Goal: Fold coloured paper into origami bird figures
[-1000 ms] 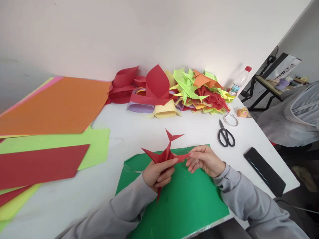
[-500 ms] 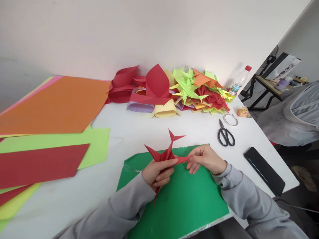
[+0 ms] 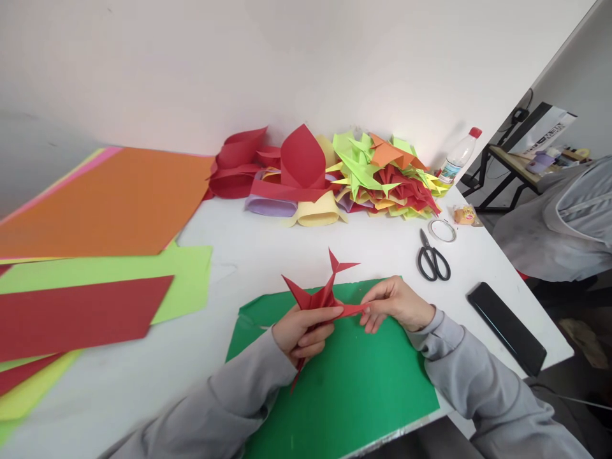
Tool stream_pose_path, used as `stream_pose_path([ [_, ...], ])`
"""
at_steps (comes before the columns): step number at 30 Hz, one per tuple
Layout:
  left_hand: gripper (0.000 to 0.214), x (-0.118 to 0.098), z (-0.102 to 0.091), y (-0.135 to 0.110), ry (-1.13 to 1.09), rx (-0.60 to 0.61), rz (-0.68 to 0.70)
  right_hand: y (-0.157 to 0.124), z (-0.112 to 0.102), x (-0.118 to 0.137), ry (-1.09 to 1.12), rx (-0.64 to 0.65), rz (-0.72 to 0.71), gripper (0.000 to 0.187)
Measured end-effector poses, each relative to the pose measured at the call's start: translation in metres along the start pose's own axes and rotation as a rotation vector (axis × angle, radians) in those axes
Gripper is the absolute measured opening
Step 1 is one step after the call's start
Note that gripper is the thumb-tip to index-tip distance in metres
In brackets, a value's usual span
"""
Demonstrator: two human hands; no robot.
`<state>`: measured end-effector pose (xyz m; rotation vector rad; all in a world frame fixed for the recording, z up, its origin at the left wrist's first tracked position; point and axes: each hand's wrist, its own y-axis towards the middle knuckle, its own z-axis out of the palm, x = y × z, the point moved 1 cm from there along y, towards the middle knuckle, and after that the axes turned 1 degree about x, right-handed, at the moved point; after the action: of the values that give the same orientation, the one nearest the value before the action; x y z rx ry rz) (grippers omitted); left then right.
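A folded red paper figure [image 3: 324,294] with several pointed arms is held above a green board [image 3: 363,376]. My left hand [image 3: 306,333] is closed round its middle, the thumb lying along the arm that points right. One point sticks up, one reaches left, and another hangs below the fingers. My right hand [image 3: 393,305] pinches the tip of the right-hand arm between thumb and fingers. Part of the figure is hidden behind my left fingers.
Large coloured sheets [image 3: 119,204] lie at the left. Folded paper pieces [image 3: 368,172] are heaped by the wall. Scissors [image 3: 434,256], a tape roll [image 3: 442,231], a snack packet [image 3: 465,215], a bottle [image 3: 459,156] and a black phone [image 3: 507,328] lie or stand at the right. A person's grey sleeve [image 3: 549,217] is beyond.
The red figure has tilted slightly, its upper points shifting a little right and its lower point a little left. Both hands keep their hold in nearly the same place.
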<state>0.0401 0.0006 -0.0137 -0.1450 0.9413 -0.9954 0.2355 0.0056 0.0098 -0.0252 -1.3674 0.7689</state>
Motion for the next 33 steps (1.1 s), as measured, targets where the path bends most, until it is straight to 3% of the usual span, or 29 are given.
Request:
stream_pose_path([
  [16,0.02,0.002,-0.005,0.001,-0.067,-0.021,0.013,0.0,0.001,-0.002,0.073,0.018,0.045,0.043],
  [25,0.021,0.002,-0.002,0.0,-0.026,-0.023,0.026,0.001,0.005,-0.003,0.061,-0.116,0.041,0.025],
  [33,0.022,0.002,0.004,-0.001,-0.015,-0.059,0.08,0.003,0.008,-0.005,0.053,-0.221,-0.033,0.027],
])
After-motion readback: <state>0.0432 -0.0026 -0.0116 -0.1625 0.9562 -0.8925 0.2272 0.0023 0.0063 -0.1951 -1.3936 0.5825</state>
